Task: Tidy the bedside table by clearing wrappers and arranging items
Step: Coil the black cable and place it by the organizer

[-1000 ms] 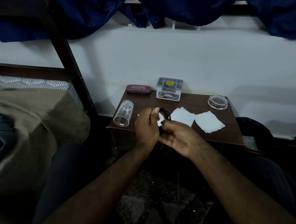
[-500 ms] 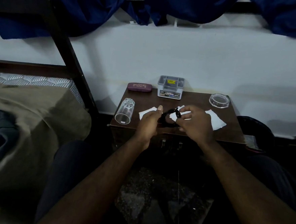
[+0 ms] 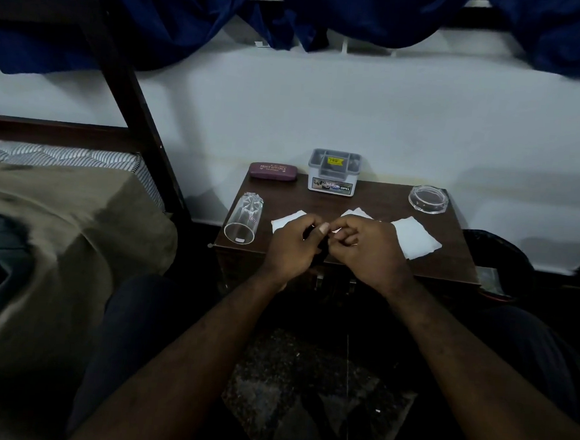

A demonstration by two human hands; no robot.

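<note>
Black strap (image 3: pixel 319 252), mostly hidden, is pinched between curled left hand (image 3: pixel 290 249) and right hand (image 3: pixel 372 254). They meet above the bedside table (image 3: pixel 368 204).

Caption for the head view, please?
Left hand and right hand grip a small dark item over the bedside table, beside a tipped glass and white paper squares.

Glasses case (image 3: pixel 273 171): gold lettering on maroon lid, apparently "PRINCE OPTICALS"; smaller line beneath unreadable.
Organiser box (image 3: pixel 333 169), front label (image 3: pixel 332 187): "OPEL" in white at the right end; remainder blurred.
Yellow sticker (image 3: pixel 334 160), inside the organiser box: dark digits, too blurred to read surely.
Tumbler (image 3: pixel 244 221), white rim sticker: nothing legible.
</note>
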